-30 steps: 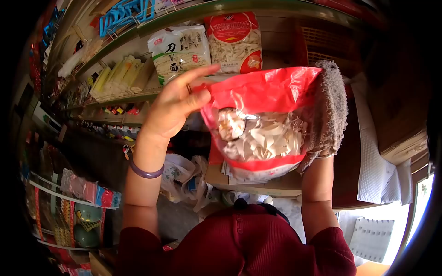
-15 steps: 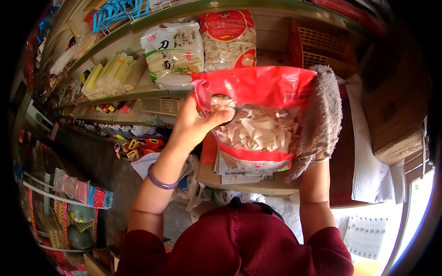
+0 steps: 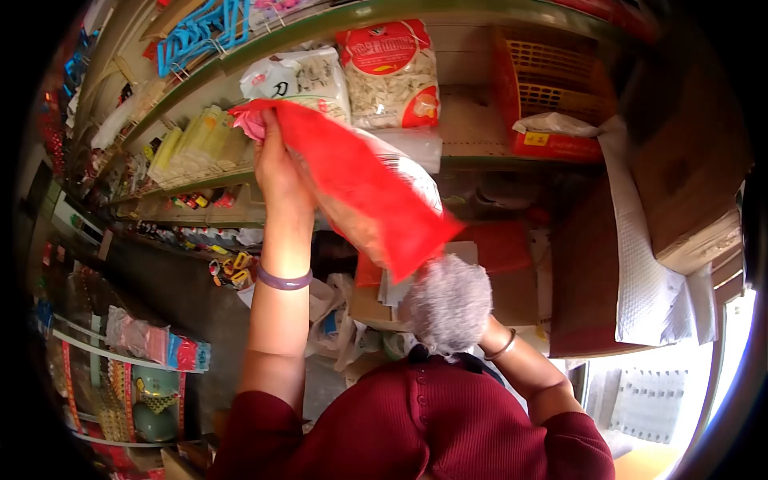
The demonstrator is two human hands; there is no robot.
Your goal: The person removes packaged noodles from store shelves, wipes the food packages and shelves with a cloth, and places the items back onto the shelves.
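Bag (image 3: 340, 172), mostly red, is up in the air in front of the long shelf (image 3: 466, 132). It tips, with its top left end high and its other end low on the right. The left hand (image 3: 276, 164) pinches that high end. A purple bangle (image 3: 286, 281) is on the left wrist. The right hand (image 3: 490, 334) is mostly under a fuzzy grey cloth (image 3: 450, 308), so I cannot tell if its fingers are spread or pressed together. The cloth is right by the low end of the bag; I cannot tell if they touch. On the shelf, a white pack (image 3: 300, 70) is partly behind the bag. A red and clear pack (image 3: 390, 84) stands next to it, back from the shelf's front edge. A yellow basket (image 3: 552, 68) sits near the shelf's right end.
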